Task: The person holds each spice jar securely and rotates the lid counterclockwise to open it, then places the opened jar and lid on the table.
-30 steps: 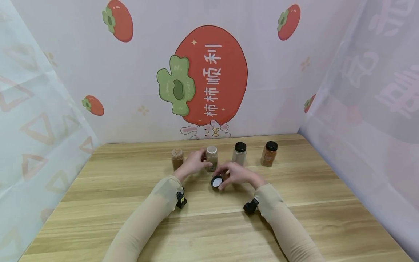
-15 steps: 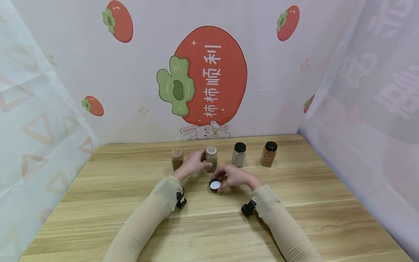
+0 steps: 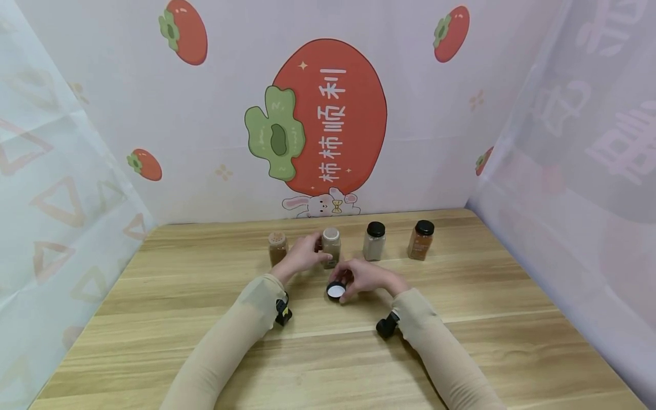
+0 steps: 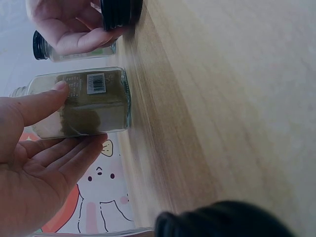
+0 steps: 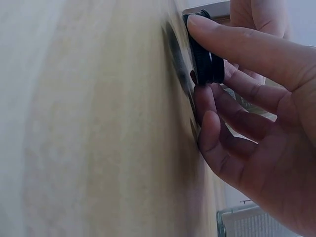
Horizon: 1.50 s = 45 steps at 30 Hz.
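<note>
My left hand (image 3: 304, 254) grips a glass spice jar (image 3: 333, 245) of brownish-green powder standing upright on the table. The jar has no black cap, and its top shows pale. In the left wrist view, the thumb lies on the jar's label side (image 4: 96, 84) and the fingers are behind it. Just in front and to the right, my right hand (image 3: 366, 276) pinches a black lid (image 3: 336, 291) with its white inner face up. The right wrist view shows the lid's ribbed rim (image 5: 201, 59) between thumb and fingers, very near the tabletop; whether it touches is unclear.
A reddish-brown spice jar (image 3: 277, 250) with a perforated top stands left of the left hand. Behind the right hand is a black-capped jar of pale powder (image 3: 374, 245). Farther right stands a black-capped orange-red jar (image 3: 420, 245). A printed cloth (image 3: 215, 114) hangs behind the wooden table (image 3: 328, 364).
My right hand has moved slightly left and toward the table's front with the lid, which now lies flatter. The left hand and the jar have stayed in place.
</note>
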Each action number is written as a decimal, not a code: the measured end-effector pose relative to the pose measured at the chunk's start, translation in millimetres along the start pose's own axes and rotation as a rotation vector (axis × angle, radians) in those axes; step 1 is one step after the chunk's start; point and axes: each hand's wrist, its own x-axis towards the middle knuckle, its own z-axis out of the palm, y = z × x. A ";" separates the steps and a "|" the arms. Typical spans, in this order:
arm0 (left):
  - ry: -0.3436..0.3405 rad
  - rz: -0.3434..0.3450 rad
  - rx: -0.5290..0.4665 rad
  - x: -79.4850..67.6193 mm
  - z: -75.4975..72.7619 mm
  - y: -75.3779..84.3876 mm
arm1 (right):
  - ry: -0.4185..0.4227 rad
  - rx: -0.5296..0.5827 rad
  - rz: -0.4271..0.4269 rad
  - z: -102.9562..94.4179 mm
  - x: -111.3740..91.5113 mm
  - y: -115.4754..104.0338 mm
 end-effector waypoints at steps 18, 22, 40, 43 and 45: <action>0.006 -0.001 -0.002 -0.5 0.6 -1.4 | -0.005 -0.043 -0.019 5.5 4.3 0.8; 0.008 0.003 0.006 -0.5 0.5 -1.1 | -0.012 -0.044 0.001 6.4 5.0 0.8; 0.004 -0.005 -0.018 -1.0 0.8 -2.2 | -0.007 -0.141 0.022 10.1 8.6 -1.3; -0.001 -0.010 -0.025 -1.4 0.4 -2.2 | -0.014 -0.141 0.021 9.9 8.8 -1.5; -0.002 -0.010 -0.030 -1.5 0.2 -2.0 | -0.019 -0.140 0.019 9.4 8.6 -2.3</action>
